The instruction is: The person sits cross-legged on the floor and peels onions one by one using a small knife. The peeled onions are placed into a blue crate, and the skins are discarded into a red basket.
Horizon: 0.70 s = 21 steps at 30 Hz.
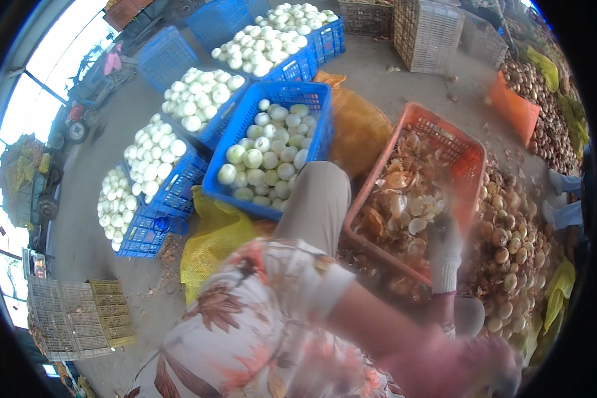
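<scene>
My right hand [444,239], in a pale knitted glove with a dark front, is blurred over the near right part of a red plastic crate [373,246]. Onion skins and pale onion pieces [403,206] lie in the crate just beyond its fingers. My left forearm crosses low in front of me to my left hand [495,365], in a pinkish glove at the lower right, strongly blurred. Whether either hand holds anything cannot be told. Unpeeled onions [510,258] are heaped on the floor to the right of the crate.
A blue crate [267,88] of peeled onions stands beyond my knee, with several more filled blue crates to its left. Orange [360,119] and yellow [211,239] mesh sacks lie beside it. Stacked crates [428,37] stand at the back. Another person's legs [567,201] show at the right edge.
</scene>
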Motion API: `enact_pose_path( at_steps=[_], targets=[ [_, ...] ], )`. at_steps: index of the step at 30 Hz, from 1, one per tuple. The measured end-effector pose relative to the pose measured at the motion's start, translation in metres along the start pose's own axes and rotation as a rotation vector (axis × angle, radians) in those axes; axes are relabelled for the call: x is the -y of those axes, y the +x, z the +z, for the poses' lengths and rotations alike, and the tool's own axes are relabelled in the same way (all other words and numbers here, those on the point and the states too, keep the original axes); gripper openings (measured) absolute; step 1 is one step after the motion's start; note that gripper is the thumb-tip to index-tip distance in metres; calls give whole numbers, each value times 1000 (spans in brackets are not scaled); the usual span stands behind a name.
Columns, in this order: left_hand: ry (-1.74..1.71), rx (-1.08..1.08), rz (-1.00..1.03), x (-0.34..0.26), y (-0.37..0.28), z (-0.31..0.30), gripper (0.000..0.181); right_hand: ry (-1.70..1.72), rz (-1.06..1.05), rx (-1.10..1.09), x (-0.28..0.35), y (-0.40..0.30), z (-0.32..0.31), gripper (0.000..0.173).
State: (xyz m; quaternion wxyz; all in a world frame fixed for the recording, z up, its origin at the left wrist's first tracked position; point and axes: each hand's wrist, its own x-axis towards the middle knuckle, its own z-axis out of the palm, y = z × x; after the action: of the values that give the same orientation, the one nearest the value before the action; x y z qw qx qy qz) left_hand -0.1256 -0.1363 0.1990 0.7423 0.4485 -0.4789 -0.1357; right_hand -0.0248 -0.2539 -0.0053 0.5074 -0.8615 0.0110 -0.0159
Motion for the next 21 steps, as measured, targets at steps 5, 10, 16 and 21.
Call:
enact_pose_path(
  at_steps=[5,10,16,21],
  targets=[
    [-38,41,-45,16,-1,18,41,-60,-69,7,-1,-3,3,24],
    [-34,56,-86,19,-4,31,42,-93,30,40,2,-5,-5,23],
    [-23,58,-105,20,-12,32,43,-142,5,-72,-5,-10,-7,35],
    [10,98,-144,21,-14,31,44,-92,100,-210,26,-28,-32,37]
  ],
)
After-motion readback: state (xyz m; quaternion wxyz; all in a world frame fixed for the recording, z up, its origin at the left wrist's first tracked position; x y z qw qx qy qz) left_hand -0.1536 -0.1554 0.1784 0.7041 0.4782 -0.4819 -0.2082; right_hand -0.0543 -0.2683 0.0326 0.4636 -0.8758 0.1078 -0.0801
